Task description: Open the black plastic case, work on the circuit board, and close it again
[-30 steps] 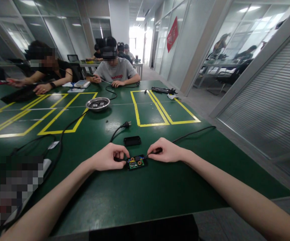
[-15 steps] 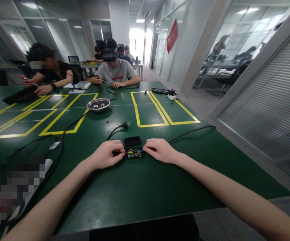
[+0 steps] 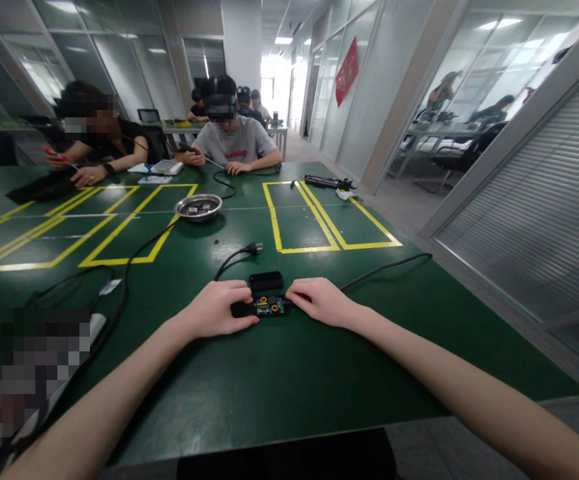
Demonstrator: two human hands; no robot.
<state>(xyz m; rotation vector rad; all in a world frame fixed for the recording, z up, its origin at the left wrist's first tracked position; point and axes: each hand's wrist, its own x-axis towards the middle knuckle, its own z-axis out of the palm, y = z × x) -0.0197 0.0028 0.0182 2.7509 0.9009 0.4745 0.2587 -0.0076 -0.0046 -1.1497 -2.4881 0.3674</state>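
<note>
A small black plastic case (image 3: 285, 311) lies open in front of me, holding a green circuit board (image 3: 264, 309) with copper-wound coils and coloured wires. My left hand (image 3: 219, 310) has thumb and fingers spanning the case's left end, gripping its sides. My right hand (image 3: 322, 301) pinches at the right end, where a black cable (image 3: 384, 272) seems to enter; the fingers cover the exact contact. Just behind the case, apart from it, rests a matching black cover (image 3: 266, 280) with its hollow side up. A plug on a short cord (image 3: 253, 249) lies farther back.
A steel bowl (image 3: 198, 208) with metal parts stands at back left. Yellow tape (image 3: 309, 251) marks rectangles on the green table (image 3: 279, 387). A black tripod-like object (image 3: 328, 181) lies at the far side. Two people work across the table. Cables run along the left.
My left thumb and fingers have spread from a pinch at the case's left end to a wider grip along its sides. The right hand keeps its pinch.
</note>
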